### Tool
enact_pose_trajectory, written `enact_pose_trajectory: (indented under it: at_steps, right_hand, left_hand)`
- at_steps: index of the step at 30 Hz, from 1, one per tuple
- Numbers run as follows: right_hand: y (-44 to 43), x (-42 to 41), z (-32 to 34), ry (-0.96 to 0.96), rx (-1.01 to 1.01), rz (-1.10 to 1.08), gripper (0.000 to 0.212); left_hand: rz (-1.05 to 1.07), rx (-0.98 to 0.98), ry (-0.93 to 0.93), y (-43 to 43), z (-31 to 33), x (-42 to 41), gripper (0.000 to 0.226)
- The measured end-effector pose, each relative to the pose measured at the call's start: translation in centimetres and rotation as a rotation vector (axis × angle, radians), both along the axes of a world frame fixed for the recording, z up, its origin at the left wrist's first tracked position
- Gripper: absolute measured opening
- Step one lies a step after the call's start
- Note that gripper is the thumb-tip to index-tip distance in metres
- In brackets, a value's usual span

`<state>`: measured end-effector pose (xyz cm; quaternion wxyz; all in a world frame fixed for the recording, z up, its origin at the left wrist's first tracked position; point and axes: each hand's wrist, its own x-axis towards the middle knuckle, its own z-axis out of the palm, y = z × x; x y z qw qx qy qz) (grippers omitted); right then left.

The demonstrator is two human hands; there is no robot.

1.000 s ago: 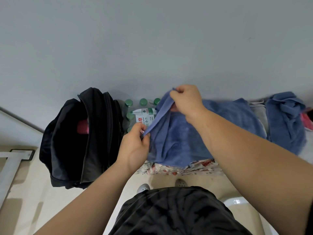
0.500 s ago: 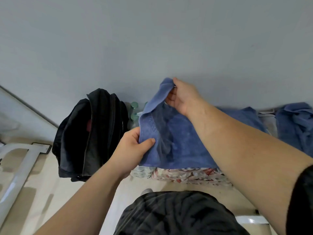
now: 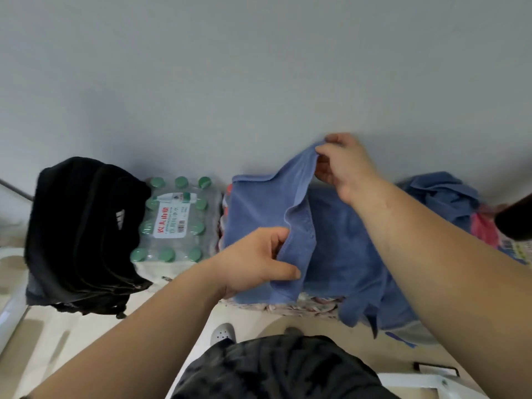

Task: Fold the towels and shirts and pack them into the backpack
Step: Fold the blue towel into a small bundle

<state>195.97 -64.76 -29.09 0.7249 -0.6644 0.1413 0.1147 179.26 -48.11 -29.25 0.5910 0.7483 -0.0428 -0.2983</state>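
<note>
A blue towel (image 3: 339,243) lies spread over a floral-covered surface in the middle. My left hand (image 3: 259,260) pinches its near folded edge, thumb on top. My right hand (image 3: 342,165) pinches the far corner and lifts it up against the wall. A fold of the towel hangs between the two hands. The black backpack (image 3: 83,231) stands at the left, apart from both hands. A crumpled blue cloth (image 3: 443,197) lies at the far right.
A shrink-wrapped pack of green-capped water bottles (image 3: 172,223) sits between the backpack and the towel. The grey wall runs close behind everything. A pink item (image 3: 483,228) lies at the right edge. White frame parts (image 3: 431,384) sit on the floor at the bottom right.
Both hands carried the towel edge to the right, away from the backpack, uncovering the water bottle pack. The view has shifted too.
</note>
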Motion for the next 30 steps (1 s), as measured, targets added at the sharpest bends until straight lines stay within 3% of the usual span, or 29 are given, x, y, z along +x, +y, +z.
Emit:
enact_pose_trajectory:
  at_steps: [4, 6, 8, 9, 10, 12, 17, 21, 25, 28, 30]
  right_hand:
    - [-4.2, -0.5, -4.4, -0.136, -0.336, 0.049, 0.026]
    - [-5.3, -0.6, -6.6, -0.139, -0.410, 0.119, 0.032]
    - [-5.7, -1.3, -7.6, -0.127, -0.483, 0.194, 0.026]
    - [-5.8, -1.6, -8.1, -0.114, -0.517, 0.239, 0.017]
    - [-5.9, -1.8, -8.4, -0.114, -0.549, 0.293, 0.022]
    - [-6.1, -1.9, -8.4, -0.126, -0.603, 0.368, 0.043]
    - [-7.0, -1.2, -6.2, -0.209, -0.505, 0.298, 0.050]
    - [-9.6, -0.3, -5.7, -0.241, -0.730, 0.369, 0.044]
    - [-10.8, -1.3, -7.0, -0.190, -1.064, 0.563, 0.034]
    - [-9.3, -3.5, -7.6, -0.369, -1.176, 0.538, 0.054]
    - [-7.3, -4.8, -7.4, -0.505, -1.171, 0.596, 0.056]
  left_hand:
    - [0.003, 0.260, 0.023, -4.5, -3.1, 0.1, 0.019]
    - [0.044, 0.327, 0.065, -5.6, -4.5, -0.3, 0.019]
    - [0.085, 0.353, 0.096, -6.1, -5.1, -0.5, 0.022]
    - [0.101, 0.358, 0.104, -6.2, -5.2, -0.6, 0.024]
    - [0.113, 0.356, 0.108, -6.3, -5.1, -0.6, 0.026]
    - [0.107, 0.345, 0.116, -6.4, -4.5, -0.5, 0.027]
    - [0.036, 0.267, 0.028, -7.6, -1.9, 0.3, 0.028]
    - [-0.047, 0.119, 0.229, -8.9, -1.5, 0.8, 0.030]
    - [0.046, 0.353, 0.183, -7.9, -3.5, 1.1, 0.023]
    - [0.295, 0.541, 0.046, -5.6, -5.0, 0.4, 0.013]
    - [0.481, 0.729, -0.068, -3.7, -5.6, -0.5, 0.012]
